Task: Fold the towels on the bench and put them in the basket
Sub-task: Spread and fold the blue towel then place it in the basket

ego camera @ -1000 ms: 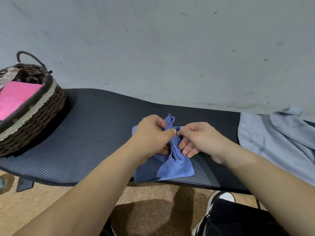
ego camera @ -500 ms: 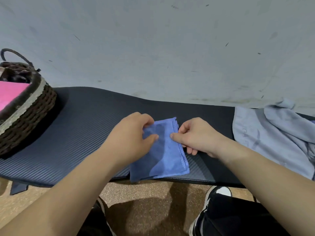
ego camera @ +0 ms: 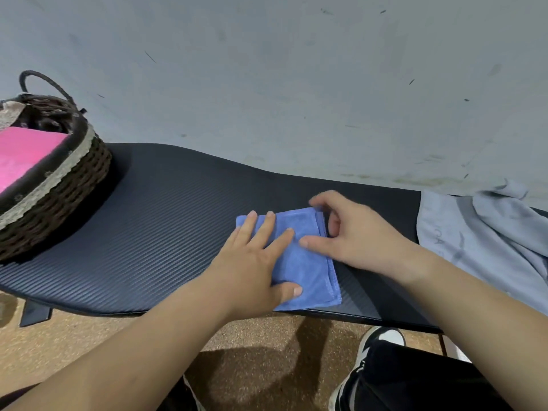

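One dark ribbed bench [ego camera: 163,232] runs along a grey wall [ego camera: 296,84]. We note the basket [ego camera: 59,185], upper left, cut off by the frame, with a pink towel [ego camera: 23,155] inside. Centre: folded blue towel [ego camera: 308,268], left hand [ego camera: 255,262] pressing flat on it, right hand [ego camera: 355,235] curled round its right edge. Grey towel [ego camera: 489,247] heaped far right.

Item count is as follows. Towels of distinct colour: one blue towel [ego camera: 308,262], folded, on the bench [ego camera: 166,226]; one pink towel [ego camera: 26,155] in the basket [ego camera: 74,179]. One heap of pale grey cloth [ego camera: 486,241] lies at the right end; the number of pieces in it cannot be determined. Baskets: one. Benches: one. Hands: two, namely the left hand [ego camera: 252,262] and the right hand [ego camera: 361,235]. One shoe [ego camera: 382,336] is plainly visible.
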The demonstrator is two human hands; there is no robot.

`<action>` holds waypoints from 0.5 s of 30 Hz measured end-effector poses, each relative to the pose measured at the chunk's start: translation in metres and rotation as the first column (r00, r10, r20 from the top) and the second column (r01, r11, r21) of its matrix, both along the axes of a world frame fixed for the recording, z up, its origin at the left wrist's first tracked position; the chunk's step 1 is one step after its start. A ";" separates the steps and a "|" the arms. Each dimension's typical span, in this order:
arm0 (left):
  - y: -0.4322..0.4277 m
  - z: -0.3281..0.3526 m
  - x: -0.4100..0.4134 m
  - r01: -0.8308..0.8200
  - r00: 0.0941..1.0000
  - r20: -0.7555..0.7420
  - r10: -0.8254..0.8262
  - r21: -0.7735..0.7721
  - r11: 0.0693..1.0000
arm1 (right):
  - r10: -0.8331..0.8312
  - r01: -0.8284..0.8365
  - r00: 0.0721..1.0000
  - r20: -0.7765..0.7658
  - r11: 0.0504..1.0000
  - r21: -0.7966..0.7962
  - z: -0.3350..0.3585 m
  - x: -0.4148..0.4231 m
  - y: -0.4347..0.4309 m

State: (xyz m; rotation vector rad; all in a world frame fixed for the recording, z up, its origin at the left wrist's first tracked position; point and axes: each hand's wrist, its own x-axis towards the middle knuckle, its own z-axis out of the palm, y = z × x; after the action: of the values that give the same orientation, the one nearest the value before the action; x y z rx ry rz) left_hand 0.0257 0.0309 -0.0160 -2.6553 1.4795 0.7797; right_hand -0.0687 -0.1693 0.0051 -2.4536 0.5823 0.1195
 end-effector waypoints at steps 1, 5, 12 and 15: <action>0.002 0.001 0.003 -0.008 0.999 -0.039 0.006 -0.037 0.999 | 0.074 -0.073 0.997 -0.037 0.997 0.026 -0.001 -0.001 0.001; 0.013 0.013 0.019 -0.250 0.967 -0.024 0.252 -0.235 0.939 | 0.162 -0.149 0.947 -0.278 0.987 0.067 -0.012 -0.004 0.000; 0.012 0.022 0.019 -0.855 0.351 -0.733 0.583 0.004 0.519 | 0.172 -0.168 0.930 -0.324 0.985 0.040 -0.010 -0.003 0.002; 0.012 0.026 0.016 -0.807 0.404 -0.719 0.565 0.011 0.590 | 0.177 -0.174 0.935 -0.308 0.984 0.037 -0.008 -0.003 0.006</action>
State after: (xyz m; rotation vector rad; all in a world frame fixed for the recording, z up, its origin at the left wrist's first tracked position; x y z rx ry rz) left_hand 0.0421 0.0426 0.0100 -3.5289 0.3330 1.8426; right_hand -0.0719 -0.1629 -0.0029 -2.4919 0.4889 0.5886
